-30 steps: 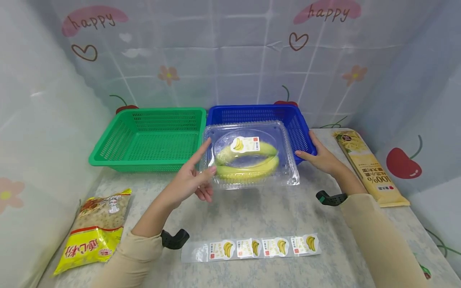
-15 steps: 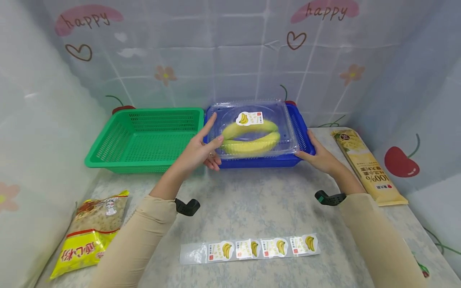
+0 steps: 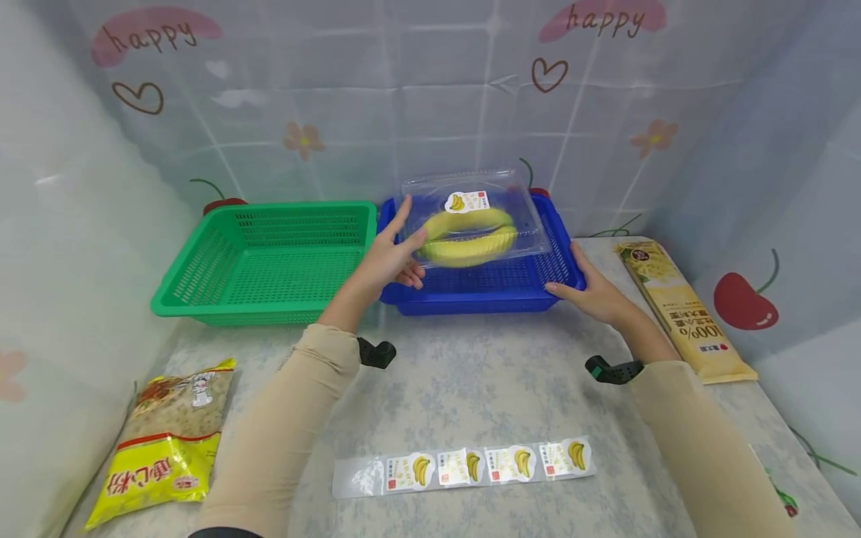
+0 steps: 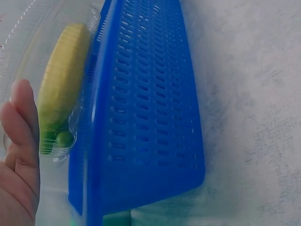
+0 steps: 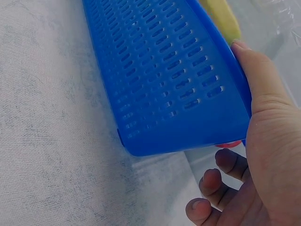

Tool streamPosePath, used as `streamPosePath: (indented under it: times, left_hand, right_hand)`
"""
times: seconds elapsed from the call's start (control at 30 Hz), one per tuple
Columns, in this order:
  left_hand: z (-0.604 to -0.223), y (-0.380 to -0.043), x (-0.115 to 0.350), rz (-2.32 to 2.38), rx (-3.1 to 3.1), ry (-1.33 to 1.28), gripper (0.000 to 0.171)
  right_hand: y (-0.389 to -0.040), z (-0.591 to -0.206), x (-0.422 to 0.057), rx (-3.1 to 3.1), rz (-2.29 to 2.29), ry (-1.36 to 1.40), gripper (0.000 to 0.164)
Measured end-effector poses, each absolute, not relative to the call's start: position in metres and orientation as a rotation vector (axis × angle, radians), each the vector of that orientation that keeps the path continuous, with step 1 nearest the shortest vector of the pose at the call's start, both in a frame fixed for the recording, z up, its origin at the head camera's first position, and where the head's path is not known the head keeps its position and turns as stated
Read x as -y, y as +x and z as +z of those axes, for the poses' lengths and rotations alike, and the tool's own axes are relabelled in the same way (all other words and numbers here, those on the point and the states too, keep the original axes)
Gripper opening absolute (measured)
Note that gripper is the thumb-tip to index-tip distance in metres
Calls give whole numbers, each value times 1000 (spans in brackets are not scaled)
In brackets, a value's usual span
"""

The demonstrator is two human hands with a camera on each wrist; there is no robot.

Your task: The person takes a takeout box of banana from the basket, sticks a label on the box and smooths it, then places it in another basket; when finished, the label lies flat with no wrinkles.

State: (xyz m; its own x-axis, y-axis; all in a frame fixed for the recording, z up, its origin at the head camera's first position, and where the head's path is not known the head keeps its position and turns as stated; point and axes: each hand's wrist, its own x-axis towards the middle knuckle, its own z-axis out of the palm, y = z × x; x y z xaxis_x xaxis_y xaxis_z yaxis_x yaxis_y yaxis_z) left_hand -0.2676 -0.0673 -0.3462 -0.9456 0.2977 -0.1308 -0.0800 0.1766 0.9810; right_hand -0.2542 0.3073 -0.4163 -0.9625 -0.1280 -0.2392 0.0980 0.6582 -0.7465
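My left hand point(image 3: 386, 261) grips the left edge of a clear plastic clamshell box point(image 3: 523, 205), thumb on top. Inside lie yellow-green bananas point(image 3: 467, 248), and a banana sticker point(image 3: 467, 202) is on the lid. The box is tilted over the blue basket point(image 3: 471, 302), its far edge above the back rim. At the basket's right front corner my right hand point(image 3: 599, 295) holds the rim. In the right wrist view the thumb point(image 5: 263, 77) lies along the rim, other fingers outside the wall. The left wrist view shows the box point(image 4: 28, 42) beside the basket rim.
A green basket point(image 3: 269, 310) stands left of the blue one. A strip of banana stickers point(image 3: 464, 471) lies near the front. One yellow bag of pasta point(image 3: 164, 441) is at left, a long noodle packet point(image 3: 686, 314) at right. A printed curtain hangs behind.
My left hand has carried the box of bananas away from me, from the basket's front to above it, now more tilted. My right hand has stayed at the basket corner.
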Motion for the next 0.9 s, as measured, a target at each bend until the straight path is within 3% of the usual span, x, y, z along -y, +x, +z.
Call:
streamPosePath:
  times: [0.9]
  left_hand:
    - [-377, -294, 45, 1534, -2339, 89, 65]
  right_hand:
    - [-251, -418, -308, -2621, -1236, -65, 109]
